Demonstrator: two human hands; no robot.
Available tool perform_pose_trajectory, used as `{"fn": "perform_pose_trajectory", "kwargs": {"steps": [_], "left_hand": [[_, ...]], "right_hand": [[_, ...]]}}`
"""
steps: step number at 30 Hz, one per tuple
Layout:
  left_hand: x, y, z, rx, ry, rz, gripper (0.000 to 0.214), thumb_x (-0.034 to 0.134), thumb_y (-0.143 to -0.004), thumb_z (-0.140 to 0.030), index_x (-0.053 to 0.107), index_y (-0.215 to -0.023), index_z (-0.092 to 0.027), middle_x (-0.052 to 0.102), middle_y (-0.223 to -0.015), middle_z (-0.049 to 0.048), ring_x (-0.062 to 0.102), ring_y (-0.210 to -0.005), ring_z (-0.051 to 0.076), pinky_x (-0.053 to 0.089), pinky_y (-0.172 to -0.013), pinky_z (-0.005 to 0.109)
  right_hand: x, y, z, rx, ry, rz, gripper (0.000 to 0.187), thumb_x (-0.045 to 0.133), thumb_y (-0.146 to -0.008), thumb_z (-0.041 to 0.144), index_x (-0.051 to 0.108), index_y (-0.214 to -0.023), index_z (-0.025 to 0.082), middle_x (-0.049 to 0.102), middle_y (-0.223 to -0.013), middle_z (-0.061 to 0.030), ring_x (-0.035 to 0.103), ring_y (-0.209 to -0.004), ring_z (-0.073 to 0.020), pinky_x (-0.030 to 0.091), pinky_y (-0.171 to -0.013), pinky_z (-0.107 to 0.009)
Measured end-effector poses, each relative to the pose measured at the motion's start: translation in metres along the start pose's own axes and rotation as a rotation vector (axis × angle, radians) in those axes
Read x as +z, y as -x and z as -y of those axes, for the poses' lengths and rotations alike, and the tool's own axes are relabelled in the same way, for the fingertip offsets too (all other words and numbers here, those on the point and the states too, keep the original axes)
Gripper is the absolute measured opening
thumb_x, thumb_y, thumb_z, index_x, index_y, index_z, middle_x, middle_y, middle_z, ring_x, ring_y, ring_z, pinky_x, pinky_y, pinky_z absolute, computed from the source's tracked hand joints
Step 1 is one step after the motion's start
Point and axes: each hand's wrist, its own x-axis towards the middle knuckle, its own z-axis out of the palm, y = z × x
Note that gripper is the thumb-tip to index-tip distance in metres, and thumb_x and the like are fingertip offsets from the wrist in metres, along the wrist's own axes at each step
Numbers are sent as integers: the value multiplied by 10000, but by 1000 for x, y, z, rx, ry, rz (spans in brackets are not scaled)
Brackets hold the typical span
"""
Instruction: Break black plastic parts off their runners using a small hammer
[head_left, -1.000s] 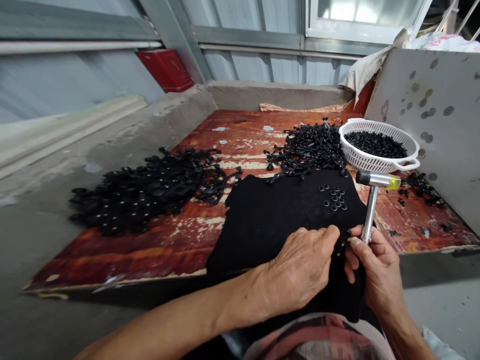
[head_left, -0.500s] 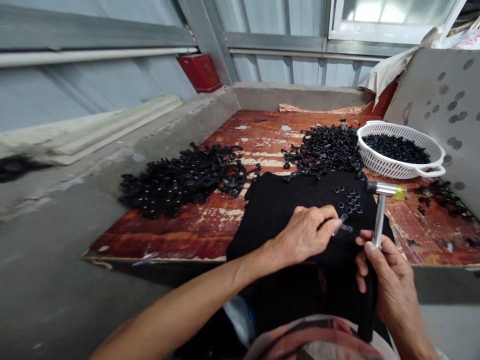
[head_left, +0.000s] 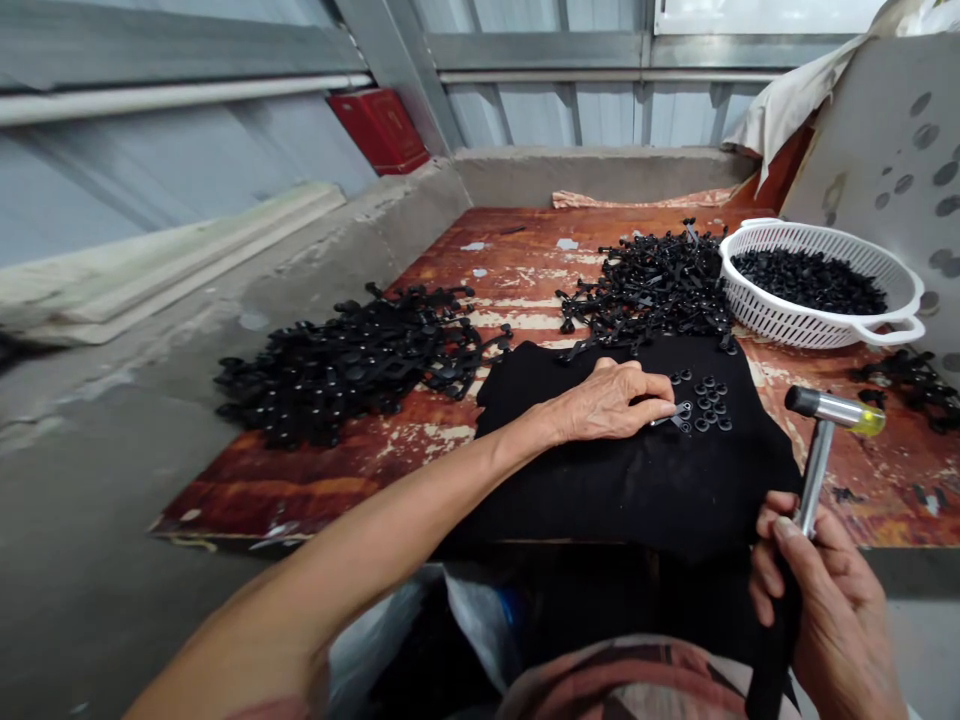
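On the far left of the red board [head_left: 450,440] lies a big heap of black parts [head_left: 352,365]. Near the middle is a black cloth [head_left: 622,490]. The left hand [head_left: 611,400] rests on it, fingers pinched almost closed on a small black piece [head_left: 679,412]. Little black rings [head_left: 709,400] sit just right of it. Farther away is a pile of black sticks [head_left: 652,285]. Next, the white basket [head_left: 780,320] is full of tiny black bits [head_left: 810,280]. Near right, the right hand [head_left: 825,600] wraps tight around a hammer [head_left: 821,440], head up.

Left hand [head_left: 611,402] on black cloth [head_left: 637,470], right hand [head_left: 825,590] gripping hammer [head_left: 821,440]
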Motion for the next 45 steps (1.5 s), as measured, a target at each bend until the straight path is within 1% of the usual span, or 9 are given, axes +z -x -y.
{"fn": "perform_pose_trajectory", "kwargs": {"steps": [3,7,14,18,27,42,45], "left_hand": [[0,-3,0,-9,30,3,287,428,-936,-368,634,-831,-199,634,-768,-7,530,-804,162,303,-902,363],[-1,-5,0,-20,66,12,271,439,-935,-359,623,-825,-195,643,-765,-12,535,-807,161,296,-932,376],[2,-5,2,-29,58,9,280,437,-931,-363,616,-802,-190,624,-743,-15,529,-807,159,278,-948,396],[2,-5,0,-44,64,9,275,445,-923,-365,614,-798,-188,625,-738,-15,533,-793,159,283,-950,405],[2,-6,-1,-48,62,-14,262,450,-915,-354,611,-794,-188,613,-702,-25,540,-770,155,288,-947,403],[3,-6,0,-57,67,-4,297,423,-913,-389,602,-784,-191,580,-695,-18,527,-785,161,278,-946,399],[2,-6,-2,-66,61,-7,292,417,-914,-371,598,-780,-185,570,-683,-22,522,-761,153,278,-936,397]], "right_hand": [[-1,0,1,27,-3,2,334,757,-801,373,630,-1073,225,588,-813,9,445,-456,-42,372,-355,-163],[-1,-1,2,30,10,-19,325,760,-797,381,634,-1051,224,591,-802,12,438,-439,-41,379,-353,-171],[-1,-2,1,41,43,-13,325,753,-804,378,630,-1065,229,596,-790,10,441,-434,-47,384,-360,-182],[-1,-2,1,23,55,-10,325,751,-807,378,623,-1068,234,599,-776,13,445,-436,-52,387,-364,-184],[1,0,1,15,69,-11,311,749,-810,379,622,-1055,234,598,-767,13,438,-430,-50,379,-362,-183],[7,2,5,22,67,-23,311,761,-796,374,621,-1035,233,556,-674,42,432,-423,-63,388,-355,-189],[6,2,5,9,70,-30,308,762,-795,377,624,-1027,230,564,-695,36,436,-424,-57,389,-356,-183]]}}
